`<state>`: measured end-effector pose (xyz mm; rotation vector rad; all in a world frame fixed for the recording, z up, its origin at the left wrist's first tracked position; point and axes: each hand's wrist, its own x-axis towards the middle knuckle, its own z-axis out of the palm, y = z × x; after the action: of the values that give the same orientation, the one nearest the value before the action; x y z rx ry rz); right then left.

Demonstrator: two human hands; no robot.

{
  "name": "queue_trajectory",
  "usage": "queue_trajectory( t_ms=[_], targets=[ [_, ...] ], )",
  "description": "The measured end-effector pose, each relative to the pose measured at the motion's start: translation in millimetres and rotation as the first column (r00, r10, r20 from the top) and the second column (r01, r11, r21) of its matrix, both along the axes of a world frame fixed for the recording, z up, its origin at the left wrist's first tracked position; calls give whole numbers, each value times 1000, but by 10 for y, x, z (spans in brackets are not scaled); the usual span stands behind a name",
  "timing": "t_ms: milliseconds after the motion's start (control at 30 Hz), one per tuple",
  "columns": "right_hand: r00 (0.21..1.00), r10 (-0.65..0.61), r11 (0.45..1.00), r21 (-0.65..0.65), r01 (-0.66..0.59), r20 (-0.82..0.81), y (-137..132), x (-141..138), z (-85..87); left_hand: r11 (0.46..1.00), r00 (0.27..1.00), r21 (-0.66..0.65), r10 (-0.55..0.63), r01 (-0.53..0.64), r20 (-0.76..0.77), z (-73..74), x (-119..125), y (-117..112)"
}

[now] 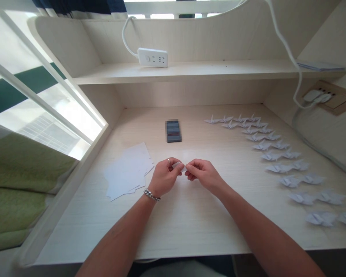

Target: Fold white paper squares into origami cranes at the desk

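Observation:
My left hand [165, 176] and my right hand [203, 174] meet above the middle of the pale wooden desk [175, 223]. Both pinch a small folded piece of white paper [181, 166] between their fingertips; most of it is hidden by the fingers. The left hand wears a ring, and a chain bracelet sits on its wrist. A loose stack of white paper sheets [128, 171] lies just left of the left hand. Several finished white paper cranes [279, 156] lie in two curved rows along the right side of the desk.
A dark phone [173, 131] lies flat behind the hands. On the shelf [190, 71] above sits a white power strip [152, 57], its cable running to a wall socket [320, 97] at the right. A window and green bedding border the left.

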<state>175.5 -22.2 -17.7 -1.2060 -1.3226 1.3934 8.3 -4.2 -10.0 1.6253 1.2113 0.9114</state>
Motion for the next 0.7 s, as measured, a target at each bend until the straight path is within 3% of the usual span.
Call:
queue_trajectory(
  t_ms=[233,400,567,700],
  targets=[
    [997,-78,995,58,80,-28,-8,-31,-17,1000,995,-15,11,-9,104,-7,28,-11],
    [998,-9,999,-45,7,-57,1,-21,-31,999,995,13,34,-36,99,-17,17,1],
    [996,-81,996,48,80,24,-21,-24,-8,999,988,-12,41,-39,152,-5,26,-4],
    [999,-35,999,10,35,2,-18,-10,12,999,989,1,37,-37,144,-5,24,-8]
  ],
)
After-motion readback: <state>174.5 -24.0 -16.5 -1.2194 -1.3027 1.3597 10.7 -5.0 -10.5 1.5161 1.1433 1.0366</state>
